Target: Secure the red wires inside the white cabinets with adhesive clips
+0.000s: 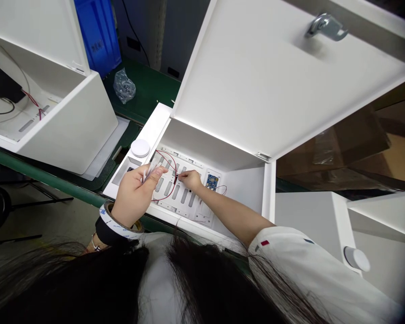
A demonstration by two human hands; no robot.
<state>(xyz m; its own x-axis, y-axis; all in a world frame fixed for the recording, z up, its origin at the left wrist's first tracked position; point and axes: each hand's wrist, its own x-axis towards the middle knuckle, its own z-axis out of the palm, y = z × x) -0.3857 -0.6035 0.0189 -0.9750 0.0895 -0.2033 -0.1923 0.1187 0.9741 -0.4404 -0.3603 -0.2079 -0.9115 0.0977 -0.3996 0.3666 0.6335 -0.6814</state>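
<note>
A white metal box (270,198) lies before me with its lid (256,76) raised. My left hand (133,195) is closed around a bunch of thin white strips (149,171) that look like cable ties, above the box's left side. A tape roll (116,225) rings that wrist. Inside the box, my right hand (191,180) pinches at a small black connector (176,177) on a red wire (174,162); the fingertips partly hide it. Beneath both hands is a slotted white plate (168,185). A blue circuit board (212,182) sits right of my right hand.
At left stands another open white box (67,121) with a black device (3,85) inside. Behind are a blue bin (97,36) and a clear plastic bag (124,85) on the green bench (145,92). More white boxes (307,220) and cardboard (351,139) lie to the right.
</note>
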